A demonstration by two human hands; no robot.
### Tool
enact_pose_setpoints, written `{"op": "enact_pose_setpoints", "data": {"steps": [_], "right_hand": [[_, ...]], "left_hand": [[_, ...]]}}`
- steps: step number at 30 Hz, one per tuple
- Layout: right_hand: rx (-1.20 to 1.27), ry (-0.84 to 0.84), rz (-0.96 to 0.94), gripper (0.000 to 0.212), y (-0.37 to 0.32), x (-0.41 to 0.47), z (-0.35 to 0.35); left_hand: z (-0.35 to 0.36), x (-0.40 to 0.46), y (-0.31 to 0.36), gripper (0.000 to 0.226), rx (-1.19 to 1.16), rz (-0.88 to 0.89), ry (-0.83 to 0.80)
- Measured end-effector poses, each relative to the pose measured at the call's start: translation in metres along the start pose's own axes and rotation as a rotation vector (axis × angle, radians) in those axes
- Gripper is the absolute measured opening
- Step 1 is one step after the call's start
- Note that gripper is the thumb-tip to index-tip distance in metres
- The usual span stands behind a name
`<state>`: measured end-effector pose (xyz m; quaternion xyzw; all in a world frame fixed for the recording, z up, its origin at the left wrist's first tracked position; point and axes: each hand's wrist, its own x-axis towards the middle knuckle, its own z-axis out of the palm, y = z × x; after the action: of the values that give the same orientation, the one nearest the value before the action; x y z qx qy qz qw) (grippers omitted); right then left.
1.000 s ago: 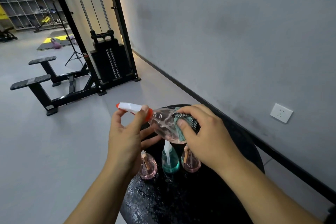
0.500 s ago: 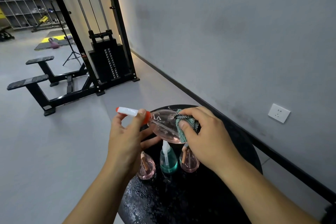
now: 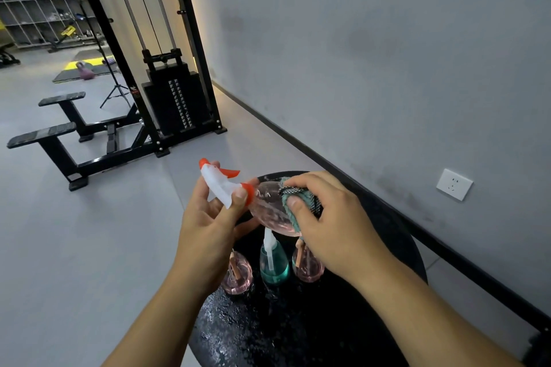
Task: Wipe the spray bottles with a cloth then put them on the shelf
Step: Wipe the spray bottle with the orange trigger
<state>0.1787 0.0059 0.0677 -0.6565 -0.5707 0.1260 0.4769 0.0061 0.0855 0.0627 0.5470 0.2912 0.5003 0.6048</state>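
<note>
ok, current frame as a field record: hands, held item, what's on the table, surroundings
left hand: holds the pink spray bottle at its white and orange trigger head
right hand: presses the teal cloth against the bottle body
bottle pose: lying sideways, lifted above the table
round black table: wet-looking; teal bottle between two small pink bottles
shelf: not identifiable nearby
background: cable machine, wall socket

Right hand hides held bottle's base; round table cut off at bottom edge.
</note>
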Motion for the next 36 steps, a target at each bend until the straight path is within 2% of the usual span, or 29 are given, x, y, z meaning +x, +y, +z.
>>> {"op": "enact_pose_setpoints", "data": {"steps": [4, 7, 11, 14, 17, 22, 25, 28, 33, 36], "right_hand": [[0.006, 0.013, 0.029, 0.022, 0.002, 0.002, -0.006], [0.112, 0.049, 0.115, 0.023, 0.006, 0.002, -0.009], [0.084, 0.078, 0.042, 0.022, 0.002, -0.001, -0.002], [0.073, 0.064, 0.004, 0.021, 0.001, -0.001, -0.001], [0.119, 0.086, 0.101, 0.02, 0.007, 0.001, -0.003], [0.385, 0.159, 0.29, 0.014, 0.012, 0.004, 0.002], [0.486, 0.208, 0.333, 0.013, 0.012, 0.006, 0.004], [0.479, 0.214, 0.313, 0.015, 0.01, 0.007, 0.006], [0.484, 0.194, 0.319, 0.015, 0.01, 0.004, 0.009], [0.467, 0.146, 0.304, 0.015, 0.012, 0.002, 0.01]], "left_hand": [[-0.003, 0.0, 0.004, 0.029, 0.012, 0.037, 0.001], [-0.006, 0.002, 0.009, 0.042, -0.027, 0.043, 0.02], [-0.001, 0.0, 0.005, 0.032, -0.013, 0.032, 0.002], [0.0, -0.002, 0.004, 0.034, 0.015, 0.02, -0.01], [-0.006, 0.002, 0.007, 0.029, -0.011, 0.022, 0.017], [-0.006, 0.003, 0.008, 0.027, 0.008, 0.046, 0.038], [0.0, 0.0, 0.006, 0.035, 0.008, 0.057, 0.044], [0.004, 0.0, 0.001, 0.041, 0.054, 0.06, 0.028], [0.004, 0.007, -0.012, 0.065, 0.152, -0.03, -0.025], [0.002, 0.009, -0.015, 0.066, 0.098, -0.087, -0.03]]}}
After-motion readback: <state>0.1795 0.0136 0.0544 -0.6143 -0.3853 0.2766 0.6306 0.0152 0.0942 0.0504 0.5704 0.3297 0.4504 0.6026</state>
